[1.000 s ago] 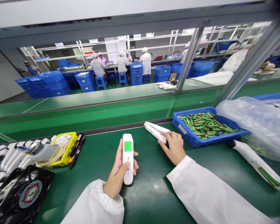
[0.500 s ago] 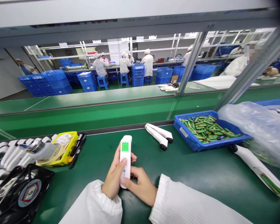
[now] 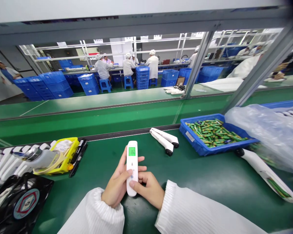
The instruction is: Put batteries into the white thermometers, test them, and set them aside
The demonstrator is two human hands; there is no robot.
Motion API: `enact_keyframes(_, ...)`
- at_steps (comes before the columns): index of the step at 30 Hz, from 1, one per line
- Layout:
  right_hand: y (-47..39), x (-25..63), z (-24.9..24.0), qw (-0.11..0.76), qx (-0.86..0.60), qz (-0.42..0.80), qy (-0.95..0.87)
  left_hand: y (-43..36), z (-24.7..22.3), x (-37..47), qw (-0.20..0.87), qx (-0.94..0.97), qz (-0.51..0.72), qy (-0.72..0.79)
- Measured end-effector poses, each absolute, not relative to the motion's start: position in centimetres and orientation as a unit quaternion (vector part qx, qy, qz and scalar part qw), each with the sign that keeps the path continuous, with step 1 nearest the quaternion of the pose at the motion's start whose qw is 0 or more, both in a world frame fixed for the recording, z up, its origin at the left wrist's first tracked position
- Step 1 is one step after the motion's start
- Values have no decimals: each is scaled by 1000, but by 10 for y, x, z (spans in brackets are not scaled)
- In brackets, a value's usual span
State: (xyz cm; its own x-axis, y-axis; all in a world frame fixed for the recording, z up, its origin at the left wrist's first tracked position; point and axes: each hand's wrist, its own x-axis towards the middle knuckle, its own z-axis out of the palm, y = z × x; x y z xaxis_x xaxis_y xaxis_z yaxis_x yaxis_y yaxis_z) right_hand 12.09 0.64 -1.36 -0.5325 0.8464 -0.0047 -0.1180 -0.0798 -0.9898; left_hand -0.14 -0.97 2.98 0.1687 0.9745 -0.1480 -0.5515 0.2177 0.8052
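Both my hands hold a white infrared thermometer [image 3: 132, 164] over the green bench, its lit green screen facing up and showing digits like 360. My left hand [image 3: 117, 183] wraps it from the left, thumb across its face by the buttons, fingertips showing past its right side. Lower down, my right hand [image 3: 150, 188] grips the handle end, thumb on the front. Beyond them lie two white thermometers [image 3: 163, 139] with black tips. At the right rests another thermometer [image 3: 266, 174], its battery compartment open with green batteries [image 3: 278, 188] inside.
A blue bin [image 3: 192, 143] of green batteries stands at the back right, beside clear plastic wrap [image 3: 256, 133]. At left are a yellow tray [image 3: 74, 152], black markers [image 3: 78, 157], a bottle [image 3: 40, 159], a black fan [image 3: 26, 203] and several white thermometers [image 3: 7, 159]. Co-workers sit beyond the frame.
The thermometer's screen digits have changed, now reading like 360. My left thumb has slid slightly along its face, and its fingers extend further past the right side. The view has shifted slightly.
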Motion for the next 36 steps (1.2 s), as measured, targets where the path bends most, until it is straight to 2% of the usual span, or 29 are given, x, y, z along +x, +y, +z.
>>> enact_keyframes(9,8,121,-13,366,-294,684,-559,-11,30,-3,693,333,547,332)
enact_keyframes(16,4,117,-15,381,-280,756,-453,-12,26,1,684,329,561,331)
enact_keyframes(22,4,116,-14,374,-269,760,-458,-10,20,-3,681,360,555,315)
enact_keyframes(36,8,122,-14,362,-316,669,-567,-8,15,-5,671,402,545,301)
